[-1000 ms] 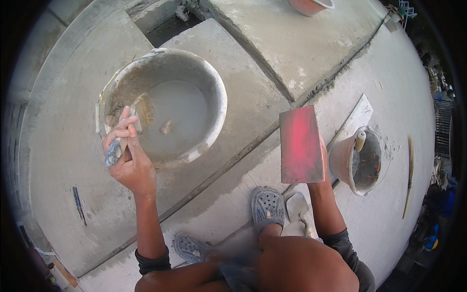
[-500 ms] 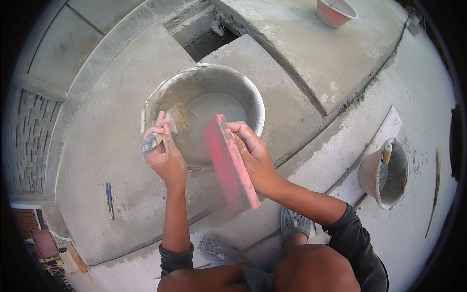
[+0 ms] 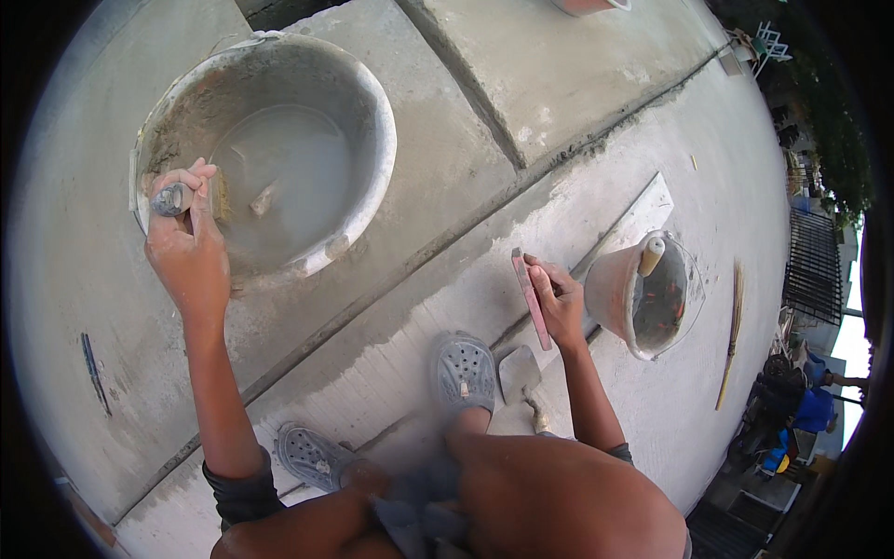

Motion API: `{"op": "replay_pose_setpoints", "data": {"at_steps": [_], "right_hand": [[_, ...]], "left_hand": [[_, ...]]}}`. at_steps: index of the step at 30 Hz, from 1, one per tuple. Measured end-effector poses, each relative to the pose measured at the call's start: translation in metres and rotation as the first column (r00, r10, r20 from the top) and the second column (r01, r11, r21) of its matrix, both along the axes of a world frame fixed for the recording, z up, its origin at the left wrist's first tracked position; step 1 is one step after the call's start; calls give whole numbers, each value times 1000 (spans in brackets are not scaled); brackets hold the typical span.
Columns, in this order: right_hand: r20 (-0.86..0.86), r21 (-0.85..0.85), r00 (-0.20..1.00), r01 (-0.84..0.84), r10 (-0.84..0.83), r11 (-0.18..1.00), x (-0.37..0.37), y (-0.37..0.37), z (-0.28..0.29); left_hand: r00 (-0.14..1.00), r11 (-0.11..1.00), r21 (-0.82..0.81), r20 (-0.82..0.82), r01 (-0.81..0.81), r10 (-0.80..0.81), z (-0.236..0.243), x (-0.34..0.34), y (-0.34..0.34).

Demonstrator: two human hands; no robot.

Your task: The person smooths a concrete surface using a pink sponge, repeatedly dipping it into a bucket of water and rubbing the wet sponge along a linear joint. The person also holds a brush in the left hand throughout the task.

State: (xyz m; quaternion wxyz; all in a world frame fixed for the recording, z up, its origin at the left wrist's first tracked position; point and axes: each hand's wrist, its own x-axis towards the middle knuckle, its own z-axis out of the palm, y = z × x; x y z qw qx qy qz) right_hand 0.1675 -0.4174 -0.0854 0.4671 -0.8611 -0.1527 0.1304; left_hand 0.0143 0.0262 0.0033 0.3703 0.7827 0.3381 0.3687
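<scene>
My left hand (image 3: 193, 252) is closed round a brush (image 3: 171, 199) at the left rim of a large bucket (image 3: 380, 140). The brush's yellowish bristles point into the bucket, over cloudy grey water (image 3: 303, 158). Off to the right, my right hand (image 3: 562, 309) grips a red plastering float (image 3: 531, 300), seen nearly edge-on and tilted above the ground. Just beyond that hand stands a smaller bucket (image 3: 615, 296) with grey contents and a light-handled tool (image 3: 652, 255) leaning in it. A trowel (image 3: 519, 374) lies by my shoe, below the float.
A pale board (image 3: 643, 216) runs behind the smaller bucket. A long thin stick bundle (image 3: 732, 331) lies farther right. Two slim dark tools (image 3: 95, 374) rest at the left. A groove (image 3: 470, 102) cuts between concrete slabs, and a reddish tub (image 3: 591, 5) shows at the far edge.
My right hand has carried the float away from the large bucket, rightward toward the smaller one. My left hand stays at the large bucket's rim with the brush. The view has swung right.
</scene>
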Motion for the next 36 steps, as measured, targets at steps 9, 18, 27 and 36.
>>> {"op": "replay_pose_setpoints", "data": {"at_steps": [9, 18, 27, 36], "right_hand": [[603, -328, 795, 170, 67, 929, 143, 19, -60], [442, -412, 720, -368, 535, 834, 47, 15, -54], [523, -361, 830, 10, 193, 932, 140, 14, -60], [324, -306, 717, -537, 617, 786, 23, 1, -42]], "left_hand": [[993, 997, -2, -87, -75, 74, 6, 0, 1], [997, 996, -43, 10, -78, 79, 3, 0, 6], [999, 999, -19, 2, -48, 48, 0, 5, 7], [997, 996, 37, -25, -79, 80, 4, 3, 4]]}}
